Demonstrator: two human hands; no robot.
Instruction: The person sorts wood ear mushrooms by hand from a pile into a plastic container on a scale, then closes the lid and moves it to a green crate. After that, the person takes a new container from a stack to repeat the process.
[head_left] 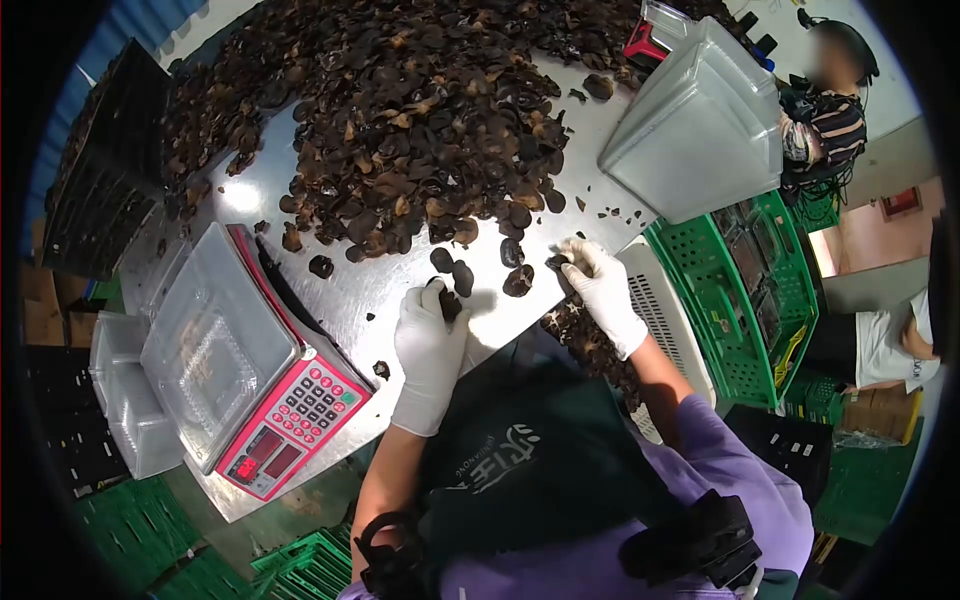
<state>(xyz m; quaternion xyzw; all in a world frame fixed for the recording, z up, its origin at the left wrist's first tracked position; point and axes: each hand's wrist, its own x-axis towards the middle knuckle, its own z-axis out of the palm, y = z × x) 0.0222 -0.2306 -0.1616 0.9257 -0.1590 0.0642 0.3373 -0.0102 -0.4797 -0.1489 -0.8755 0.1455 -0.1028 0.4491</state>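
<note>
My left hand (pixel 430 345), in a white glove, is closed round a dark brown mushroom (pixel 450 304) at the front of the metal table (pixel 520 318). To its right, my gloved right hand (pixel 606 292) pinches a small dark mushroom piece (pixel 556 263) at the table's edge. A few loose mushrooms (pixel 518 281) lie between the hands. Beyond them rises a large heap of dark brown, wood-ear-like mushrooms (pixel 420 130). Below my right hand is a white slotted basket (pixel 668 325) with mushroom scraps (pixel 590 345) in it.
On the left stands a pink digital scale (pixel 290 420) with clear plastic boxes (pixel 215 350) on top. Stacked clear containers (pixel 690 125) lean at the table's right corner, near green crates (pixel 730 290). A black crate (pixel 110 170) stands far left. Other people (pixel 835 120) are at right.
</note>
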